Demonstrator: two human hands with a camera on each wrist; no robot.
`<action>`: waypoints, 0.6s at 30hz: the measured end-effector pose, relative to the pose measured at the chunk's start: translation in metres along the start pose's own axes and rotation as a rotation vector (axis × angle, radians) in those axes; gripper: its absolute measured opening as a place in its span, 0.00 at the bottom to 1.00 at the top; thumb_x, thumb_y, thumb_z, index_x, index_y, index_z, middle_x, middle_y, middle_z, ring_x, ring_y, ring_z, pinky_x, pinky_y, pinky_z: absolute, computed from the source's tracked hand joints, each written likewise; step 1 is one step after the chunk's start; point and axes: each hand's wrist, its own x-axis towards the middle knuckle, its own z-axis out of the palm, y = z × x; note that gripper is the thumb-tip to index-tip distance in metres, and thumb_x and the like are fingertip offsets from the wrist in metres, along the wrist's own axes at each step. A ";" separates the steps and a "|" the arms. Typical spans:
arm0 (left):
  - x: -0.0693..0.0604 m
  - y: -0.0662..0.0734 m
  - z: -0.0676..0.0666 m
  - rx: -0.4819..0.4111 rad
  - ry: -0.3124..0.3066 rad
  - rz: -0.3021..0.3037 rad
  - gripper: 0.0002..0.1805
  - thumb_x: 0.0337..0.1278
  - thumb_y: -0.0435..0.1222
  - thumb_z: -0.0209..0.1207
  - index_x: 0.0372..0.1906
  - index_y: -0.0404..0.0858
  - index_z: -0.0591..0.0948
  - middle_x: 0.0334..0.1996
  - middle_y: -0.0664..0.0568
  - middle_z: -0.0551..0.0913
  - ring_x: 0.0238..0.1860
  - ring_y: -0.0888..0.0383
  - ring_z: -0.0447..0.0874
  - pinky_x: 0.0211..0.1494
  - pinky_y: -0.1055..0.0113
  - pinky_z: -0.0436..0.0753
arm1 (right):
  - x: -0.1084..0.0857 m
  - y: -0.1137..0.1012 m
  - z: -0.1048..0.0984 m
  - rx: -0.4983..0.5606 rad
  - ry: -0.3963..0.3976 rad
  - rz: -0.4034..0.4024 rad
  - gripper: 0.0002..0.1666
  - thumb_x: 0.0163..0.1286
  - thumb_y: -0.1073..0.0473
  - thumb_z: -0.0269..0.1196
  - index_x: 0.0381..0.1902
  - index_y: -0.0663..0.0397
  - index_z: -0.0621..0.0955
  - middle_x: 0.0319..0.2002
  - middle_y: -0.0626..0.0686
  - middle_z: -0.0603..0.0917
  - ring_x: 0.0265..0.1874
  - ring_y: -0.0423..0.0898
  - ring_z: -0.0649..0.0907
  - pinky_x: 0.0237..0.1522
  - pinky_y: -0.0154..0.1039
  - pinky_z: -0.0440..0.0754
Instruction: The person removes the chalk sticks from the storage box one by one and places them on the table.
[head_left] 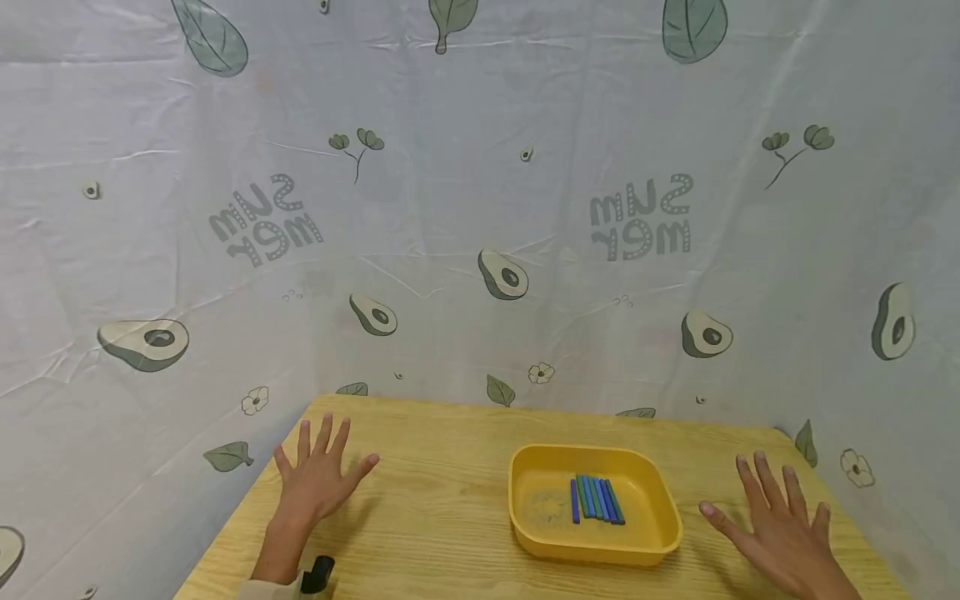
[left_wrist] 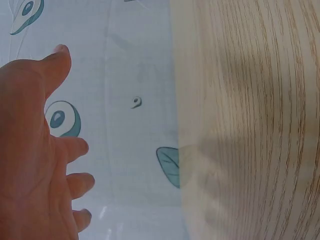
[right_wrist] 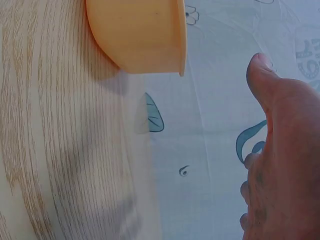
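I hold my left hand point(head_left: 315, 485) well to the left of the yellow tray point(head_left: 596, 552) and my right hand point(head_left: 786, 533) near its right side, fingers spread apart and gripping nothing, seemingly to keep both out of its way. The blue and green sticks point(head_left: 597, 498) lie roughly side by side inside the tray, whose walls probably stop them straying.

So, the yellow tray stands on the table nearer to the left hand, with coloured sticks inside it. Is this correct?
Not quite: the yellow tray stands nearer to the right hand, as the head view shows. It is on the table, with coloured sticks inside it.
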 end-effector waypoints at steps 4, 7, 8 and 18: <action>0.002 0.002 0.000 -0.008 -0.008 -0.003 0.56 0.72 0.72 0.50 0.88 0.41 0.52 0.88 0.34 0.43 0.86 0.25 0.28 0.72 0.13 0.28 | -0.001 -0.002 -0.001 0.020 -0.006 0.004 0.65 0.80 0.23 0.48 0.87 0.61 0.35 0.83 0.71 0.25 0.77 0.79 0.21 0.60 0.93 0.23; 0.002 0.002 0.002 -0.035 -0.031 -0.011 0.56 0.72 0.73 0.49 0.89 0.42 0.50 0.88 0.35 0.41 0.85 0.25 0.28 0.72 0.12 0.29 | -0.001 -0.004 0.001 0.044 -0.018 0.002 0.64 0.80 0.23 0.48 0.87 0.61 0.35 0.83 0.71 0.25 0.77 0.78 0.20 0.61 0.91 0.21; 0.003 0.002 0.002 -0.046 -0.042 -0.014 0.55 0.73 0.72 0.48 0.89 0.42 0.49 0.88 0.35 0.40 0.85 0.24 0.28 0.72 0.11 0.30 | 0.000 -0.005 0.001 0.052 -0.019 -0.003 0.64 0.80 0.24 0.49 0.87 0.62 0.36 0.83 0.71 0.25 0.77 0.78 0.20 0.61 0.91 0.20; 0.004 0.013 0.002 -0.128 -0.107 -0.017 0.55 0.75 0.71 0.48 0.89 0.41 0.47 0.88 0.33 0.39 0.85 0.23 0.31 0.74 0.12 0.38 | 0.003 -0.014 0.008 0.103 -0.035 -0.028 0.64 0.80 0.26 0.53 0.88 0.62 0.38 0.85 0.71 0.29 0.79 0.81 0.27 0.63 0.92 0.25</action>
